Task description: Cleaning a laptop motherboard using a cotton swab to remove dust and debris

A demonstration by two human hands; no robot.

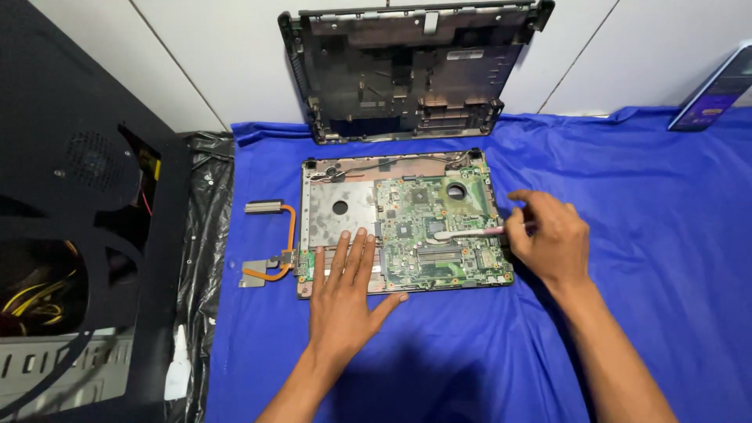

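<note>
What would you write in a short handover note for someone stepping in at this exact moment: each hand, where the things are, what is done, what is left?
Left hand: flat, fingers spread, pressing the front edge of the opened laptop base with green circuit board.
Right hand: gripping a small pale-headed brush, head on the board's middle.
Copper heat pipe assembly: off the board, on the blue cloth to the left.
Black plastic bottom cover: removed, leaning on the wall behind.
Done: cover and heat pipe off.
Left: brushing seems under way; board remains in the base.
</note>
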